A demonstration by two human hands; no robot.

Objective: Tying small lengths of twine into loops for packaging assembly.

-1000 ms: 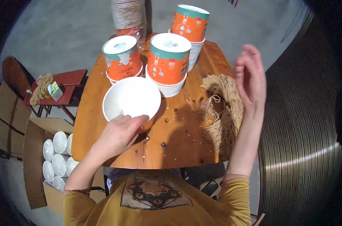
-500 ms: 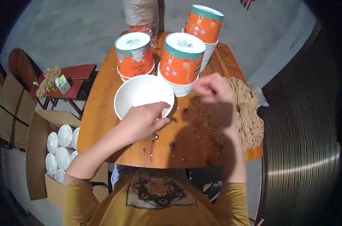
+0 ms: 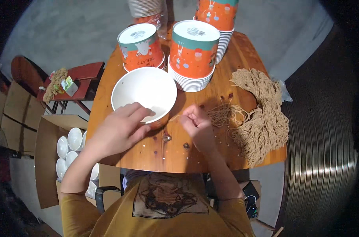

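An open white paper tub (image 3: 142, 89) tilts toward me on the wooden table. My left hand (image 3: 122, 128) grips its near rim, fingers inside and thumb outside. Just right of the rim, my right hand (image 3: 198, 125) is closed in a pinch, with a thin strand of tan string poking out toward the tub. Behind that hand lie loose tan strands (image 3: 223, 114), and farther right a big bundle of tan string (image 3: 264, 118). Two dark little lumps, one a shiny knob (image 3: 166, 138), sit on the wood nearer me.
Orange and green paper tubs stand upside down in stacks at the back, such as the middle stack (image 3: 193, 59). A cardboard box (image 3: 47, 166) of white tubs stands on the floor at left. Beyond it is a red bench (image 3: 82, 77); ribbed metal sheeting (image 3: 321, 158) rises at right.
My right hand has come down and left, from above the loose strands to beside the tub. My left hand stays on the rim. The whole view has shifted slightly.
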